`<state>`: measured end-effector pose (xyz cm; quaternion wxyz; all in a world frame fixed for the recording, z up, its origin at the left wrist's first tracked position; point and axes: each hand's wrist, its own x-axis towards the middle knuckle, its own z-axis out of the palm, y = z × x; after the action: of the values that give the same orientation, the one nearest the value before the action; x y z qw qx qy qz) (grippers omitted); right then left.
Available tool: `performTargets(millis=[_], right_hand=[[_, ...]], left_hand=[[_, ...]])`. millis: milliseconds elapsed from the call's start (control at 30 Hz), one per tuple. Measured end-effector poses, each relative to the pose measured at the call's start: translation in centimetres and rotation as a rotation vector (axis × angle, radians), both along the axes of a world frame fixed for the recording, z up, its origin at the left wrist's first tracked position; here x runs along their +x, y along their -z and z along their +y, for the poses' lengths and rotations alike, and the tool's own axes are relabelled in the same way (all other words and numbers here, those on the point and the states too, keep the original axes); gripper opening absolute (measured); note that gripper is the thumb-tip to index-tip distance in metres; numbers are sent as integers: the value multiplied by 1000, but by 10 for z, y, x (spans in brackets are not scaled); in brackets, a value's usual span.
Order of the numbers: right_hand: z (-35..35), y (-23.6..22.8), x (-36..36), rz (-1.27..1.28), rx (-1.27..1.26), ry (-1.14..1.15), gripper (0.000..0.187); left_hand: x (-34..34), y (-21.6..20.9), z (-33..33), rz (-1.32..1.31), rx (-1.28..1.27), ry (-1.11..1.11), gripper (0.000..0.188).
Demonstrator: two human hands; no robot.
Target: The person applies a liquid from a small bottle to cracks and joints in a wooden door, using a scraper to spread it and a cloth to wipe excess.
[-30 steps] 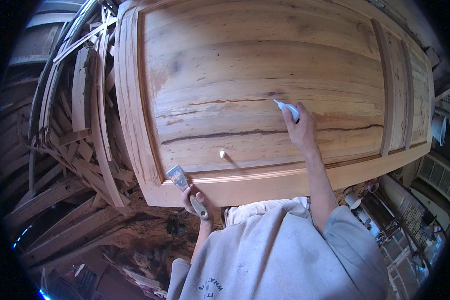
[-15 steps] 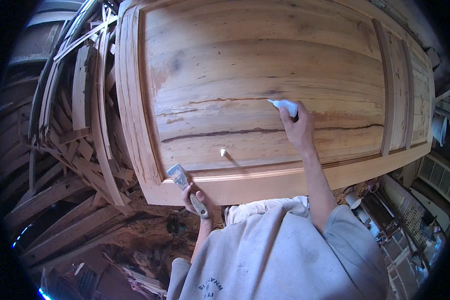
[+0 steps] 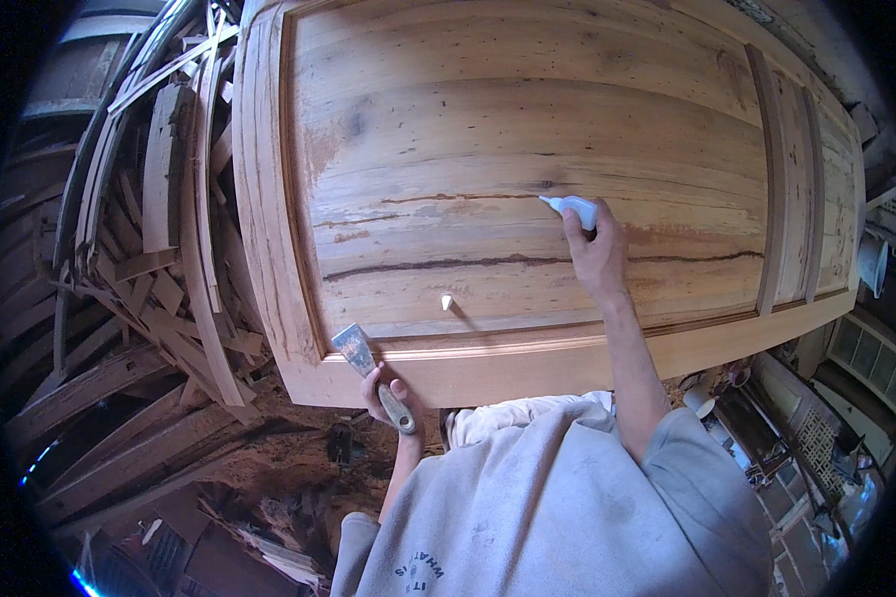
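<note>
A large wooden door panel [image 3: 528,129] with a raised frame lies in front of me. My right hand [image 3: 597,249] grips a small white glue bottle [image 3: 579,211], its nozzle tilted down to the left at the end of a thin brown crack [image 3: 458,198]. I cannot tell whether the tip touches the wood. Below runs a longer dark crack [image 3: 428,266]. My left hand [image 3: 392,394] is closed round the handle of a putty knife [image 3: 352,344], whose stained blade points up over the panel's near left frame. A small pale cap [image 3: 447,302] stands on the panel between my hands.
Scrap boards and strips [image 3: 174,199] are piled along the panel's left side. Sawdust and wood pieces cover the floor [image 3: 289,448] at lower left. On the right are a white cup [image 3: 700,401], a bucket [image 3: 872,264] and a slatted frame [image 3: 871,358].
The bottle in my right hand has shifted very slightly to the right along the crack. My left hand holds the putty knife in nearly the same place.
</note>
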<state>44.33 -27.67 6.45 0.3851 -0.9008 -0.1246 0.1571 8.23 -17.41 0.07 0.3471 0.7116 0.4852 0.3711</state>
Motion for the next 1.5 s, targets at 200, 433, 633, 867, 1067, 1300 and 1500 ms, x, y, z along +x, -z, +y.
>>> performTargets(millis=[200, 433, 633, 867, 1067, 1300, 1500], right_hand=[[-3, 0, 0, -58, 48, 8, 27], [-13, 3, 7, -28, 44, 20, 26], [-17, 1, 8, -60, 93, 15, 27], [-22, -7, 11, -82, 66, 37, 25], [-31, 2, 13, -139, 75, 74, 23], [-36, -2, 17, -128, 38, 70, 24], [-41, 0, 18, -67, -6, 105, 24]], left_hand=[[-1, -1, 1, 17, -2, 3, 48], [1, 1, 1, -18, 16, 10, 49], [-3, 4, 0, -40, -16, 12, 49], [-4, 4, 1, -26, -23, 18, 46], [0, -2, 0, 30, -4, 20, 46], [7, -8, 0, -7, -8, 19, 47], [-1, 0, 2, 13, 27, 28, 45]])
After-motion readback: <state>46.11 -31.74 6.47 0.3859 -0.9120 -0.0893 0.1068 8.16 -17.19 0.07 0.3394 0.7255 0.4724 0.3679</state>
